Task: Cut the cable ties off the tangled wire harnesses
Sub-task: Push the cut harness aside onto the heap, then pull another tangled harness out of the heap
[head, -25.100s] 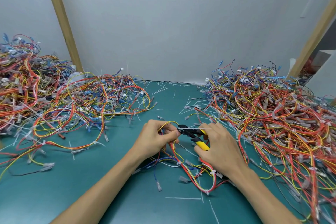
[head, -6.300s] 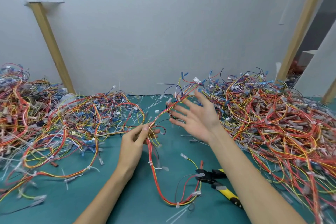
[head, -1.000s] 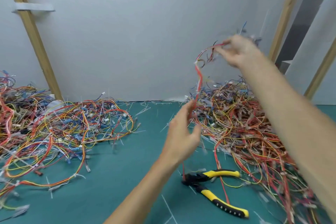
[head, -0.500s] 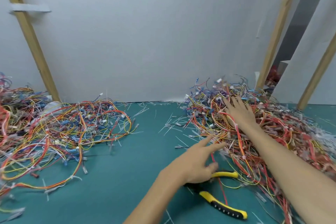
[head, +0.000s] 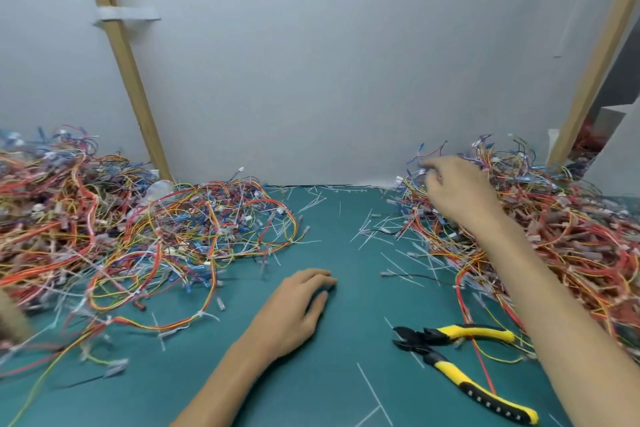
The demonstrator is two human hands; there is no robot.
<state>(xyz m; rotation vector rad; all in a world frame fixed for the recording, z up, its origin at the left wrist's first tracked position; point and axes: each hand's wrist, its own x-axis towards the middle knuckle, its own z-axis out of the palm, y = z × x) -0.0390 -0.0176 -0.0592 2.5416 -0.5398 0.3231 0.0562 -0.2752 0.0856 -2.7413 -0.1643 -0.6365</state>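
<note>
The wire harnesses lie in two big tangled heaps, one on the right (head: 571, 236) and one on the left (head: 138, 229) of the green surface (head: 332, 378), both running back to the white wall (head: 329, 80); pale cable ties show all through the left heap, and the right one is too blurred to tell. Loose white tie offcuts (head: 374, 236) are scattered over the surface between the heaps, so some cutting looks done; judging by the bulk of wire, much remains, and which heap is the finished one cannot be read here. The right hand (head: 453, 187) reaches into the far inner edge of the right heap, fingers curled among blue and red wires; whether they have closed on a harness I cannot tell. The left hand (head: 298, 308) rests palm down on the surface, relaxed and holding nothing. The yellow-handled side cutters (head: 425, 344) lie on the surface, untouched, handles spread, near the right forearm; nothing is being cut right now.
</note>
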